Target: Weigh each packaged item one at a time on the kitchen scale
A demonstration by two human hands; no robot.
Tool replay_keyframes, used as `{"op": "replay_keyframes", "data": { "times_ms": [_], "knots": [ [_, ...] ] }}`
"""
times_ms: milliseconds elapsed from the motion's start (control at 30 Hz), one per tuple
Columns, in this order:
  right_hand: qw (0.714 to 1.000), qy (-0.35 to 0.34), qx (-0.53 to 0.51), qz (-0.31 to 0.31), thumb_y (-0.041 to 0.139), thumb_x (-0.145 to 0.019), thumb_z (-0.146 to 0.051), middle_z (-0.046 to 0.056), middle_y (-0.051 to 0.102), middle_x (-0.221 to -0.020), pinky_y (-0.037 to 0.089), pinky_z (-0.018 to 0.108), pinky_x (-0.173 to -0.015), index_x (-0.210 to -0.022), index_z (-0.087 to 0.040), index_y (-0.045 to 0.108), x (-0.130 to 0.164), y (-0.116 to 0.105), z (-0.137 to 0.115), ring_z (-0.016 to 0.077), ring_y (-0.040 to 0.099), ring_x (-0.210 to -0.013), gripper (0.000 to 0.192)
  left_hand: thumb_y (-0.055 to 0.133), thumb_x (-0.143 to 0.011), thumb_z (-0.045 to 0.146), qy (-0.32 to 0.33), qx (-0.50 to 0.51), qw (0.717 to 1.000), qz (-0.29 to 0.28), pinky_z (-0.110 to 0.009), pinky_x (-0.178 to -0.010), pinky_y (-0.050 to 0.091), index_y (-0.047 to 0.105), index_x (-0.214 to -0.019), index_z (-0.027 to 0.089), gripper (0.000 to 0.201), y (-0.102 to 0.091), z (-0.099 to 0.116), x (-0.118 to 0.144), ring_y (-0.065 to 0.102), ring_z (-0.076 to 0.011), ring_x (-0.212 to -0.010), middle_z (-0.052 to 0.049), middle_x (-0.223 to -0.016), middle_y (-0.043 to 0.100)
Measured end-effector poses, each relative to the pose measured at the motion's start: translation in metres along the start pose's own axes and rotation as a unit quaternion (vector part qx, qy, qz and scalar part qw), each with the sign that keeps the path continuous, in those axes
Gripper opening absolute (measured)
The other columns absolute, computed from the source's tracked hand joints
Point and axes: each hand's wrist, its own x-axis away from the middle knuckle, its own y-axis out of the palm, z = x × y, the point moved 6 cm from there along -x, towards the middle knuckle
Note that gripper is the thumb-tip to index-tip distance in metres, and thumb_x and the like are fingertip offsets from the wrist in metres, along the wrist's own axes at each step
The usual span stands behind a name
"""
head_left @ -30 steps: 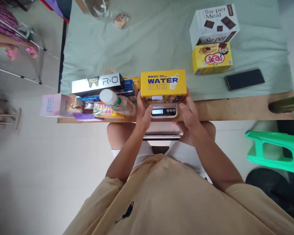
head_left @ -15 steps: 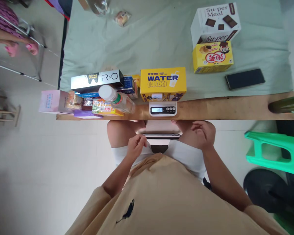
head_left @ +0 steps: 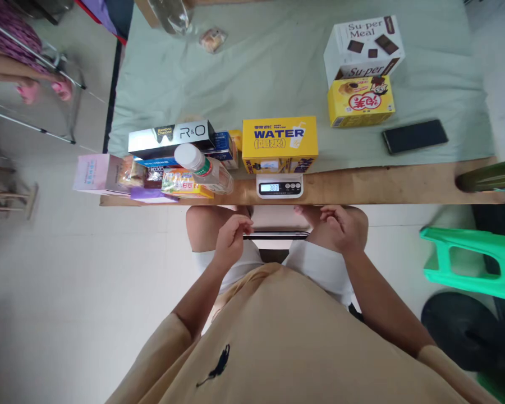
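L hand [head_left: 230, 241] hovers over the L thigh, fingers loosely bent, nothing in them; R hand [head_left: 344, 229] mirrors it over the R thigh, fingers half curled, released, also w/ nothing. Both sit just off the worktop's [head_left: 387, 182] near edge, touching none of the goods. And there's the WATER box [head_left: 280, 140], yellow, up on the scale [head_left: 280, 186], its print facing up; the scale's lit display pokes out in front, reading approx. 383, digits small. To the L, a cluster: bottle [head_left: 212, 175] w/ white cap closest, then the R&O box [head_left: 172, 137] behind it, pink box [head_left: 96, 174] at the far L end. Over on the R, well apart from the scale: phone [head_left: 414, 136] lying flat, dark screen up, nr the yellow snack box [head_left: 362, 104], w/ the white Su-per Meal box [head_left: 364, 47] right behind. Green stool [head_left: 458, 269] on the floor, far R.
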Motion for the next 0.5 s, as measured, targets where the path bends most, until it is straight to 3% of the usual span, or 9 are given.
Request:
{"op": "replay_keyframes", "data": {
  "times_ms": [67,133,233,300,400,500],
  "knots": [
    [1.0,0.003,0.005,-0.005,0.056,-0.085,-0.04,0.005,0.072,-0.076,0.055,0.032,-0.065,-0.095,-0.02,0.072,0.0,0.0,0.0,0.019,0.067,-0.069,0.028,0.055,-0.082,0.019,0.026,-0.011,0.999,-0.023,-0.026,-0.069,0.054,0.058,-0.067,0.019,0.015,-0.007,0.015,-0.006,0.065,-0.0129,-0.075,-0.006,-0.084,0.072],
    [1.0,0.007,0.01,-0.01,0.056,-0.086,-0.04,0.005,0.073,-0.077,0.055,0.031,-0.064,-0.097,-0.02,0.072,0.0,0.001,0.0,0.019,0.067,-0.069,0.028,0.053,-0.075,0.015,0.04,-0.017,0.997,-0.065,-0.024,-0.06,0.047,0.049,-0.056,0.019,0.02,-0.011,0.028,-0.009,0.058,-0.0112,-0.064,-0.003,-0.068,0.064],
    [1.0,0.015,0.018,-0.015,0.057,-0.085,-0.038,0.005,0.074,-0.078,0.054,0.031,-0.063,-0.097,-0.02,0.073,0.001,0.003,0.002,0.0194,0.067,-0.07,0.026,0.048,-0.078,0.014,0.045,-0.026,0.99,-0.128,-0.024,-0.048,0.034,0.046,-0.054,0.02,0.025,-0.016,0.044,-0.008,0.043,-0.009,-0.048,0.002,-0.05,0.05],
    [0.999,0.02,0.02,-0.016,0.058,-0.085,-0.037,0.005,0.074,-0.079,0.055,0.032,-0.064,-0.096,-0.021,0.073,0.001,0.003,0.004,0.02,0.068,-0.072,0.025,0.051,-0.083,0.017,0.051,-0.037,0.988,-0.143,-0.025,-0.047,0.032,0.05,-0.057,0.019,0.027,-0.026,0.056,-0.009,0.043,-0.0088,-0.049,0.002,-0.052,0.052],
    [0.999,0.028,0.018,-0.012,0.059,-0.085,-0.038,0.006,0.075,-0.081,0.057,0.033,-0.067,-0.097,-0.021,0.073,-0.002,-0.001,0.007,0.0208,0.069,-0.073,0.026,0.064,-0.087,0.024,0.107,-0.102,0.981,-0.127,-0.025,-0.049,0.033,0.058,-0.064,0.02,0.024,-0.057,0.089,-0.021,0.047,-0.008,-0.052,0.003,-0.057,0.058],
    [0.999,0.035,0.011,0.01,0.057,-0.088,-0.042,0.006,0.076,-0.082,0.06,0.034,-0.073,-0.099,-0.02,0.072,-0.007,-0.008,0.004,0.0209,0.071,-0.076,0.028,0.051,-0.096,0.018,0.136,-0.166,0.976,-0.03,-0.024,-0.055,0.041,0.067,-0.083,0.023,0.021,-0.098,0.138,-0.049,0.054,-0.0077,-0.057,0.003,-0.069,0.067]
  ]
}}
